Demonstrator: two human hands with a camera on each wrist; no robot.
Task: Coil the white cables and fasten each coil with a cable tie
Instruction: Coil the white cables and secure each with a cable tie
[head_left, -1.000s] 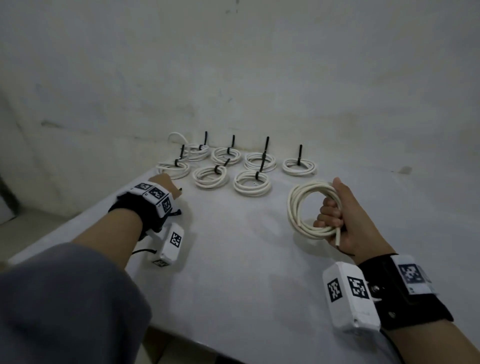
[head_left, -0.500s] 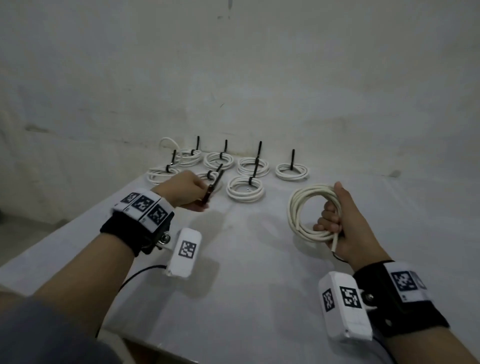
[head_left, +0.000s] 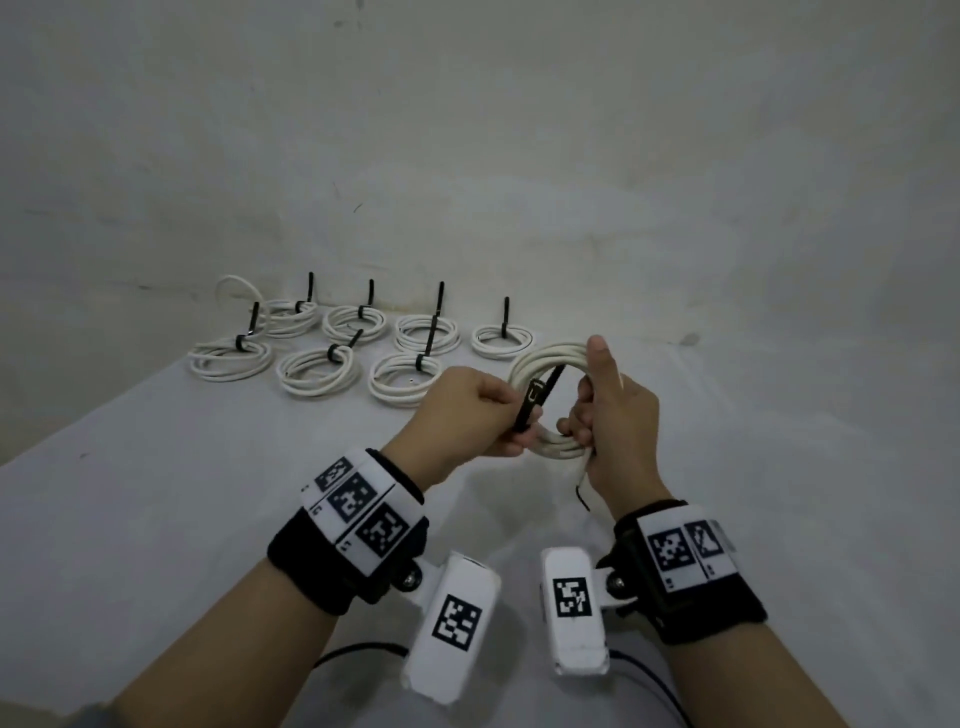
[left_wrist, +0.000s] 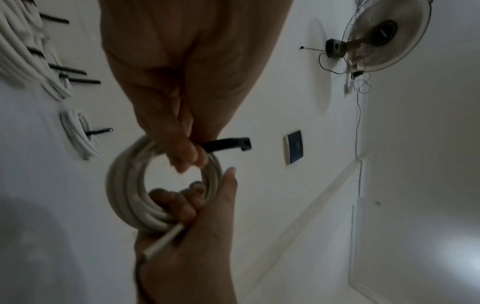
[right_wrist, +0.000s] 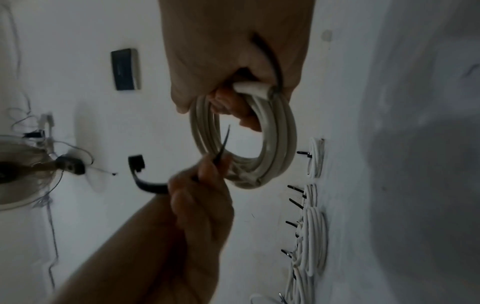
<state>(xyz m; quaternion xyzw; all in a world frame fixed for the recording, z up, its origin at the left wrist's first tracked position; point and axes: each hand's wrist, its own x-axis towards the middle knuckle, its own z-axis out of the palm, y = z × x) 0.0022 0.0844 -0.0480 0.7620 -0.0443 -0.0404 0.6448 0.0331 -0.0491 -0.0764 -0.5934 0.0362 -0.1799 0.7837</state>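
White table (head_left: 156, 519) runs up to the wall at the far edge. Seven tied white cable coils (head_left: 415, 379) lie flat on it at far left-centre, in two rough rows. Each has a black cable tie (head_left: 505, 314) with its tail sticking up. One loose cable end (head_left: 234, 283) arcs up at far left.

— What is recorded at the hands?
— An untied white coil (head_left: 550, 400) is gripped upright by the right hand (head_left: 615, 415); a black cable tie (head_left: 535, 400) is pinched against it by the left hand (head_left: 467, 415).
— And behind?
— Seven tied coils (head_left: 332, 369) are noted on the white table (head_left: 156, 493), near the wall (head_left: 467, 156). Marker bands are worn on both wrists.
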